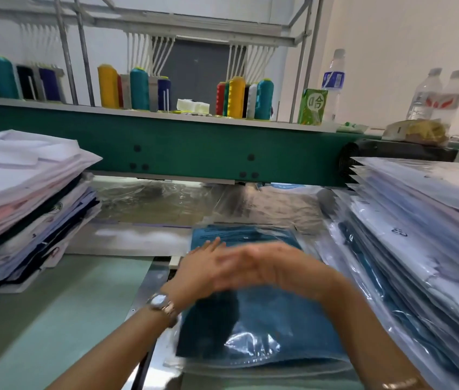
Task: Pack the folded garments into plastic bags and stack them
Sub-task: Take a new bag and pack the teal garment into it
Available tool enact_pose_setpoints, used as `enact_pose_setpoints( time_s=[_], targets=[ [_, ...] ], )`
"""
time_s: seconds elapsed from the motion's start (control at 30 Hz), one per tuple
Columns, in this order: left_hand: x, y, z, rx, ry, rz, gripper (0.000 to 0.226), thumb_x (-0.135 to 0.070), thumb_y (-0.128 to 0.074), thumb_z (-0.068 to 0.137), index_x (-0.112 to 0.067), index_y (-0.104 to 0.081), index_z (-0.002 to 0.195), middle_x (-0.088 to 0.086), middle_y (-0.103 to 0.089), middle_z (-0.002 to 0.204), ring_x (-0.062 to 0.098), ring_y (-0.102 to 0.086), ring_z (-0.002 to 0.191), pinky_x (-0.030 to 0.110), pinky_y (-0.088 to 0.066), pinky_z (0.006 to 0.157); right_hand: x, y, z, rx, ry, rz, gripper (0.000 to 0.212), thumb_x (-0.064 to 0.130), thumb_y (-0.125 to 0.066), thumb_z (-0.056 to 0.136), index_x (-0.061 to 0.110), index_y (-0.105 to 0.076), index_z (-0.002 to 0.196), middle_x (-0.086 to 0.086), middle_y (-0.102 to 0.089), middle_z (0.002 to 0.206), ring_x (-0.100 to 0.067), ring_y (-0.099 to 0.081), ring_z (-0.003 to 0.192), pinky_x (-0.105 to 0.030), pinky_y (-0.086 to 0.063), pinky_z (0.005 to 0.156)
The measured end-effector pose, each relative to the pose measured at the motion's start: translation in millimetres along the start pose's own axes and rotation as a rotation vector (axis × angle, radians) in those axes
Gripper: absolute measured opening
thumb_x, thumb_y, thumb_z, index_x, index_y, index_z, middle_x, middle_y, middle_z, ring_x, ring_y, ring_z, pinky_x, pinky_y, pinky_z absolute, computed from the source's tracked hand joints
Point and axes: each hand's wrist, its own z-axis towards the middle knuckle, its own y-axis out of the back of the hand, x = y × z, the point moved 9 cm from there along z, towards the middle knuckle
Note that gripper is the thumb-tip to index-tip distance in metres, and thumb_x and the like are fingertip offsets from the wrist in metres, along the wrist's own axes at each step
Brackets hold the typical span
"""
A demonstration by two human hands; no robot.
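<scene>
Pressing the bagged teal garment (265,322) on the desk (54,319), the left hand (203,266) and right hand (267,263) overlapped, both flat, gripping nothing, though blurred. Sweeping air toward the bag's mouth would suit before stacking.

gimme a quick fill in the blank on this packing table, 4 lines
The bagged garment lying in the middle is ___ in colour.
The watch sits on the ___ wrist.
The stack of bagged garments stands at the person's ___.
The green carton stands next to a water ___.
Missing: blue, left, right, bottle.
</scene>
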Motion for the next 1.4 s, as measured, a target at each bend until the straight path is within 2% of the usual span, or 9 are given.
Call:
enact_pose_setpoints(
  time_s=[0.1, 0.17, 0.3, 0.4, 0.53, 0.73, 1.0, 1.17, 1.4],
  targets=[
    [17, -22, 50, 0.047, 0.263, -0.106, 0.055, -0.035, -0.024, 0.105, -0.01, -0.018, 0.153, 0.014, -0.02, 0.16, 0.031, -0.025, 0.145, 0.044, -0.023, 0.117, -33, 93, 37, -0.634, -0.051, -0.022, 0.033, 0.012, -0.036, 0.102, 0.014, -0.057, 0.128, -0.012, -0.06, 0.131, -0.025, -0.054, 0.125, -0.041, -0.035, 0.113],
    [19, -37, 72, 0.056, 0.352, -0.101, 0.059, -0.037, -0.022, 0.106, -0.01, -0.005, 0.156, 0.009, 0.0, 0.164, 0.027, -0.004, 0.151, 0.043, -0.009, 0.121, -56, 127, 50, -0.808, -0.156, -0.197, 0.038, 0.013, -0.036, 0.103, 0.016, -0.049, 0.138, -0.006, -0.047, 0.145, -0.019, -0.04, 0.137, -0.03, -0.027, 0.114],
    [20, -56, 92, 0.007, 0.34, -0.006, 0.072, -0.041, -0.034, 0.103, -0.013, 0.008, 0.155, 0.006, 0.012, 0.163, 0.026, 0.011, 0.15, 0.044, 0.003, 0.12, -112, 148, 95, -0.718, -0.418, -0.779, 0.049, 0.025, -0.021, 0.105, 0.016, -0.025, 0.152, -0.002, -0.02, 0.16, -0.024, -0.014, 0.148, -0.043, -0.009, 0.121],
    [19, -74, 94, 0.023, 0.267, 0.034, 0.072, -0.042, -0.03, 0.103, -0.011, 0.009, 0.155, 0.007, 0.013, 0.163, 0.027, 0.014, 0.15, 0.045, 0.008, 0.119, -123, 168, 97, -0.731, -0.397, -0.864, 0.05, 0.036, -0.015, 0.105, 0.026, -0.015, 0.154, 0.005, -0.011, 0.161, -0.027, -0.003, 0.149, -0.048, -0.003, 0.12],
    [22, -85, 93, -0.03, 0.233, -0.051, 0.063, -0.038, -0.023, 0.103, -0.017, 0.002, 0.157, 0.003, 0.004, 0.164, 0.023, 0.011, 0.15, 0.044, 0.011, 0.119, -156, 169, 96, -0.589, -0.374, -1.01, 0.049, 0.042, -0.013, 0.105, 0.039, -0.008, 0.153, 0.008, -0.009, 0.162, -0.019, 0.008, 0.149, -0.041, 0.006, 0.12],
    [38, -83, 96, -0.071, 0.228, -0.113, 0.055, -0.044, -0.028, 0.101, -0.031, -0.023, 0.154, -0.012, -0.019, 0.161, 0.022, -0.003, 0.151, 0.053, 0.006, 0.119, -176, 174, 90, -0.588, -0.351, -1.055, 0.049, 0.046, -0.006, 0.102, 0.044, -0.015, 0.151, 0.014, -0.017, 0.16, -0.01, 0.005, 0.148, -0.04, 0.009, 0.12],
    [66, -88, 96, -0.009, 0.399, -0.138, 0.052, -0.063, -0.027, 0.096, -0.05, -0.033, 0.146, -0.008, -0.018, 0.162, 0.029, 0.001, 0.15, 0.054, 0.003, 0.119, -190, 198, 69, -0.665, -0.538, -1.179, 0.053, 0.064, -0.01, 0.096, 0.051, -0.022, 0.146, 0.016, -0.012, 0.16, -0.022, 0.002, 0.149, -0.053, 0.008, 0.117],
    [78, -87, 91, -0.001, 0.486, -0.099, 0.064, -0.075, -0.026, 0.09, -0.048, -0.031, 0.147, -0.004, -0.013, 0.163, 0.032, 0.0, 0.15, 0.048, -0.005, 0.12, -196, 213, 47, -0.77, -0.68, -1.15, 0.073, 0.086, -0.005, 0.078, 0.057, -0.019, 0.143, 0.01, -0.012, 0.161, -0.032, 0.002, 0.148, -0.055, 0.006, 0.115],
    [97, -79, 74, -0.116, 0.609, -0.092, 0.066, -0.067, -0.025, 0.093, -0.035, -0.031, 0.151, 0.004, -0.02, 0.161, 0.031, -0.01, 0.148, 0.044, -0.005, 0.12, -194, 230, 5, -0.99, -0.859, -1.096, 0.062, 0.059, -0.014, 0.096, 0.034, -0.02, 0.152, -0.002, -0.012, 0.162, -0.034, -0.002, 0.147, -0.057, 0.006, 0.115]
  ],
)
